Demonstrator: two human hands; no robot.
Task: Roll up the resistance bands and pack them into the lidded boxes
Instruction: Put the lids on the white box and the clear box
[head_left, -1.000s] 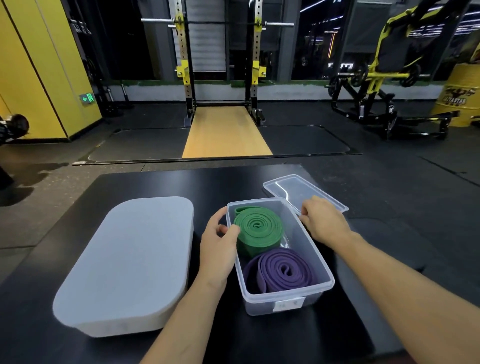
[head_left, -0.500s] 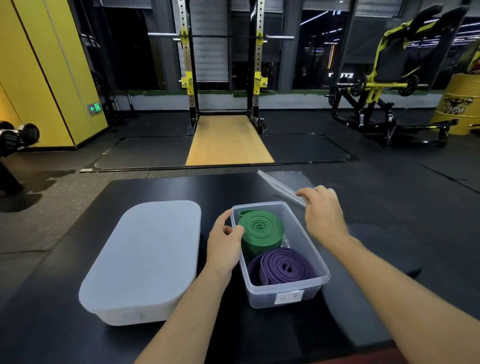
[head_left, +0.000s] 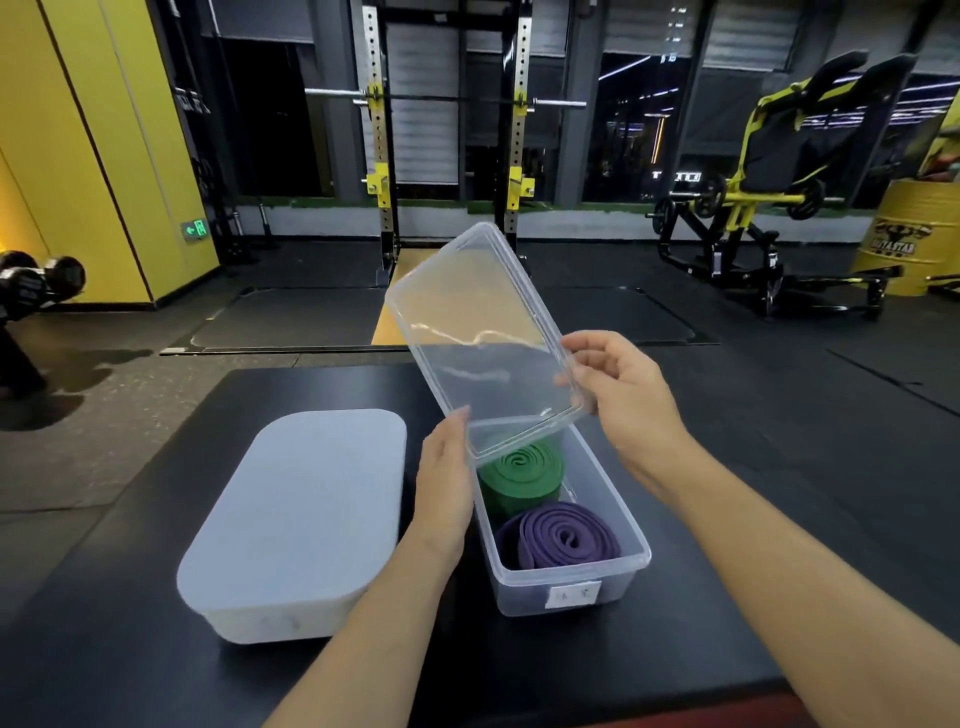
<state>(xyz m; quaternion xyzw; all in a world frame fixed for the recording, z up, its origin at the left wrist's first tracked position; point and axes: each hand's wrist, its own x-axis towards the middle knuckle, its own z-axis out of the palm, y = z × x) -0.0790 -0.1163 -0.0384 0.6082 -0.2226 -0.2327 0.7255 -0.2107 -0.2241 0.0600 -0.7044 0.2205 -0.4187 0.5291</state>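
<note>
On the black table (head_left: 156, 649), a clear plastic box (head_left: 618, 519) holds a rolled purple resistance band (head_left: 558, 535) nearest, with a rolled green resistance band (head_left: 522, 470) just behind it. Beside it to the left sits a closed white lidded box (head_left: 301, 519). The left hand (head_left: 447, 478) pinches the near corner of the clear lid (head_left: 483, 338); the right hand (head_left: 618, 395) has its grip closed on the lid's right edge, holding it tilted above the box's far end.

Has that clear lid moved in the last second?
Yes. The clear lid has been lifted off the table behind the clear box and now tilts above it.
</note>
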